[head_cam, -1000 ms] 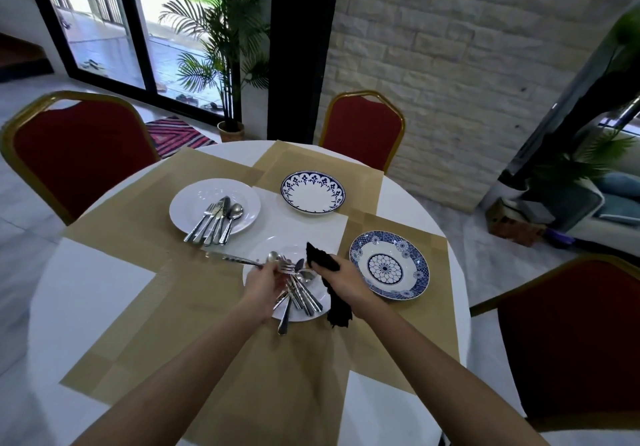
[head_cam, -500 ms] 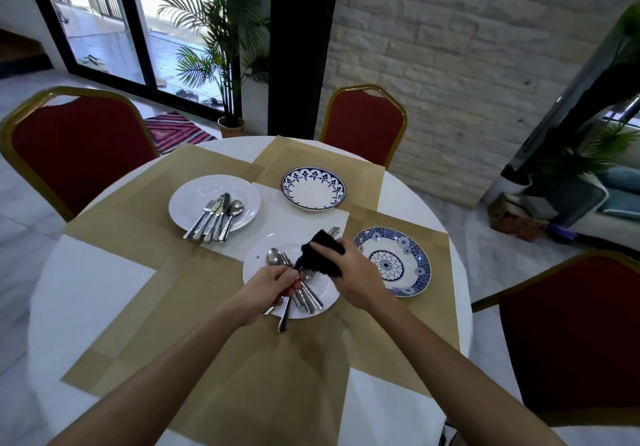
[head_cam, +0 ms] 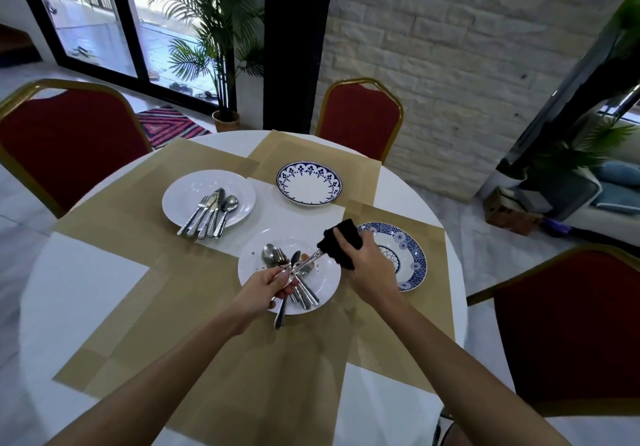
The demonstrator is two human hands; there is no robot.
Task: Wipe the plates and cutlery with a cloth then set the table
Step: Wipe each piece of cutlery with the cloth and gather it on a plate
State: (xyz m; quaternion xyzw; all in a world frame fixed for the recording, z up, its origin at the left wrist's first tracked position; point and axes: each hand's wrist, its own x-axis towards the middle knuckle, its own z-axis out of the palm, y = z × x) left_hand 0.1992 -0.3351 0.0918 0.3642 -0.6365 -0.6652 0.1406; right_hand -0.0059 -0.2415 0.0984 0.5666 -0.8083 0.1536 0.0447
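A utensil [head_cam: 306, 262] pinched by the left hand [head_cam: 270, 288] is wiped in the black cloth [head_cam: 341, 239] gripped by the right hand [head_cam: 369, 262]; a pull-through seems needed.

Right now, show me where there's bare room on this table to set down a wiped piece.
Free: white tabletop at near left, edged by mats; the near mat below the near plate. Crowded: that plate, heaped with cutlery, left hand and right hand at it, cloth beside the blue plate.
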